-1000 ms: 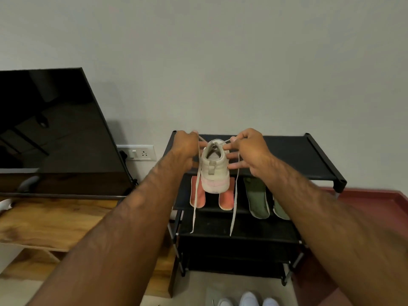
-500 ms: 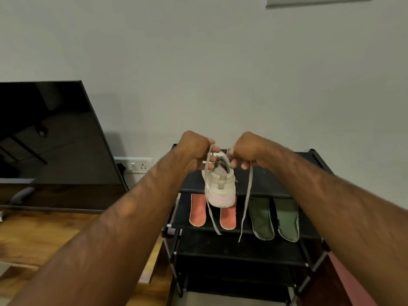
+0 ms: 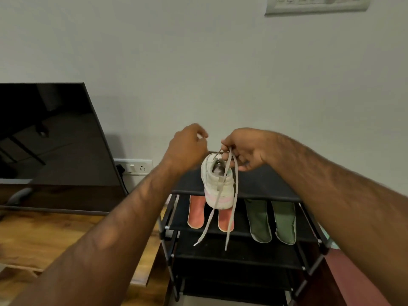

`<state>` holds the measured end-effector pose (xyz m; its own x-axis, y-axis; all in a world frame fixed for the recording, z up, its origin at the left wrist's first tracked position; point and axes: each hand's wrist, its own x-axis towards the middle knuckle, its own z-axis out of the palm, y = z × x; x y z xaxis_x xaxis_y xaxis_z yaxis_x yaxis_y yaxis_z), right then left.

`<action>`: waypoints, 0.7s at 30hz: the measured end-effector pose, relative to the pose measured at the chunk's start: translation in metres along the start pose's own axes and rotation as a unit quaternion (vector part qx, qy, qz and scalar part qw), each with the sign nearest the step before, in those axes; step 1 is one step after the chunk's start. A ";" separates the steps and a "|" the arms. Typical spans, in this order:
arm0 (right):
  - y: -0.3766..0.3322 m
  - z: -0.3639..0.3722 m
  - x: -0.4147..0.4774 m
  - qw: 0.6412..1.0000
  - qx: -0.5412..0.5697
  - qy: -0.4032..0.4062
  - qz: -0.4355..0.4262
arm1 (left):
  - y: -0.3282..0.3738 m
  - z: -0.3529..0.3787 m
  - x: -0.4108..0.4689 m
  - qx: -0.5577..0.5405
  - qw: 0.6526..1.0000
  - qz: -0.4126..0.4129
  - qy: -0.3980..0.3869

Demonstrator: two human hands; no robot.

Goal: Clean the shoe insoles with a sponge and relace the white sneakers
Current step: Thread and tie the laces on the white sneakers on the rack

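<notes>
Wall: plain pale wall ahead of me, with a switch plate [image 3: 315, 5] at the top edge and a socket strip [image 3: 135, 166] low down, a black plug in its left end.
Screen: a dark television [image 3: 48, 138] leans at my left, standing on the wooden worktop [image 3: 44, 235].
Shoe rack: a black tiered shoe rack [image 3: 265, 184] stands against the wall, just right of the worktop.
Arms: both my forearms reach forward over the rack's front.
Insoles: a pink pair of insoles [image 3: 196, 215] and a green pair of insoles [image 3: 258, 219] lie side by side on the second shelf, toes toward me, pink to the left.
Sneaker: the white sneaker [image 3: 217, 184] hangs in the air in front of the top shelf, heel toward me, its opening facing me, a pink band above the sole.
My left hand [image 3: 187, 149]: curled shut just left of the sneaker's collar; a bit of lace shows at my fingertips, though I cannot tell how firmly I grip it.
My right hand [image 3: 245, 151]: pinching the laces [image 3: 234, 193] above the shoe's opening.
Lace ends: two loose ends hang past the sole, in front of the pink pair.
</notes>
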<state>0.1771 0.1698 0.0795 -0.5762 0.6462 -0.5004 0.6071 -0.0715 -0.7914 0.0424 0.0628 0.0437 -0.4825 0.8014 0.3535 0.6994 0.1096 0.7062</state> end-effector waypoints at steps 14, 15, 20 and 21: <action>-0.053 -0.020 -0.088 0.956 -0.221 0.112 -0.157 | -0.011 0.055 0.020 0.066 0.992 -0.026 -0.109; -0.055 -0.021 -0.093 0.958 -0.212 0.109 -0.159 | -0.016 0.058 0.020 0.081 0.989 -0.034 -0.115; -0.078 -0.036 -0.134 0.957 -0.193 0.104 -0.188 | -0.013 0.056 0.025 0.073 0.987 -0.065 -0.131; -0.081 -0.038 -0.140 0.956 -0.196 0.105 -0.191 | -0.011 0.056 0.026 0.069 0.986 -0.069 -0.133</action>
<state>0.2298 0.1142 0.2267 -0.6986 0.7102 -0.0870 0.5570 0.4635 -0.6891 0.0514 0.1158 0.0104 -0.4357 0.8972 0.0727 0.7107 0.2933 0.6395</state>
